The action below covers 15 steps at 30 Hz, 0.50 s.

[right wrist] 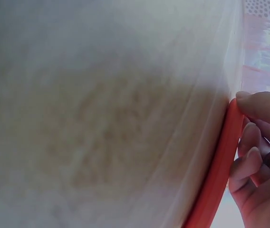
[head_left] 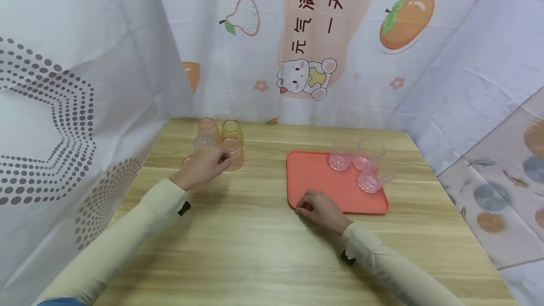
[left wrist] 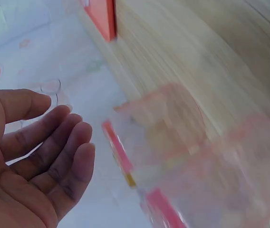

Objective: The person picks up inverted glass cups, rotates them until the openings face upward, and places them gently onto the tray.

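Note:
My left hand (head_left: 204, 166), fingers loosely curved and holding nothing, hovers over a group of tinted glasses at the back left. Beside its fingertips stands a pink glass (head_left: 236, 158); a yellow glass (head_left: 233, 131), another pink glass (head_left: 207, 125) and a clear one (head_left: 203, 141) are behind. Part of a further reddish glass (head_left: 186, 160) shows past the wrist. These glasses seem to stand bottom up. With thumb and fingers, my right hand (head_left: 321, 210) pinches the near left corner of a red tray (head_left: 312, 171). Pink-bottomed glasses (head_left: 339, 160) stand on the tray's right part.
A wooden table (head_left: 250, 249) carries everything. Printed curtains (head_left: 246, 70) hang along its back and both sides. One glass (head_left: 374, 181) leans outward over the tray's right side.

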Motion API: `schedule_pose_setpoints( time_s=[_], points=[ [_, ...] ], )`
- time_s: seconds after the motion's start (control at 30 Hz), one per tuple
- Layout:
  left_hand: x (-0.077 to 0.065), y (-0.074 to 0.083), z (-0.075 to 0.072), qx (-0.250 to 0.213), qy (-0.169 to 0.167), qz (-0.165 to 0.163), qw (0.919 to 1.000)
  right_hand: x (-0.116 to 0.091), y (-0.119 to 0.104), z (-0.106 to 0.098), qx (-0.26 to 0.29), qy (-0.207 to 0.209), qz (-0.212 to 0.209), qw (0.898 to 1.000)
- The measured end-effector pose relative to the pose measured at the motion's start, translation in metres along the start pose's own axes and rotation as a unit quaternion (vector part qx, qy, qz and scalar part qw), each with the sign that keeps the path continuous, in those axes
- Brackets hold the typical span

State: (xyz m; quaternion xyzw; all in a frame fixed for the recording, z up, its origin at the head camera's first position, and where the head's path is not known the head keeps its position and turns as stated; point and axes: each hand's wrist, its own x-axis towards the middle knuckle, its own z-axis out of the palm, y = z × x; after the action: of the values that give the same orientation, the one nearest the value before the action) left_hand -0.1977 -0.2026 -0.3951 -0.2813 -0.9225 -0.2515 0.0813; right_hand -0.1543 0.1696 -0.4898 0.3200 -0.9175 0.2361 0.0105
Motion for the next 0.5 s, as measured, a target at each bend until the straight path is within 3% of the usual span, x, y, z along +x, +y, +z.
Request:
schedule_pose_setpoints(
  time_s=[0.23,0.5],
  points=[
    [-0.02,-0.021,-0.017,0.048,0.017,-0.039,0.9979,0.0,0.0,0.0,0.006,-0.002,-0.001,1.0],
    [-0.038,-0.034,-0.028,0.114,0.028,-0.049,0.9919,0.001,0.0,-0.002,0.011,-0.005,0.0,1.0]
  ],
)
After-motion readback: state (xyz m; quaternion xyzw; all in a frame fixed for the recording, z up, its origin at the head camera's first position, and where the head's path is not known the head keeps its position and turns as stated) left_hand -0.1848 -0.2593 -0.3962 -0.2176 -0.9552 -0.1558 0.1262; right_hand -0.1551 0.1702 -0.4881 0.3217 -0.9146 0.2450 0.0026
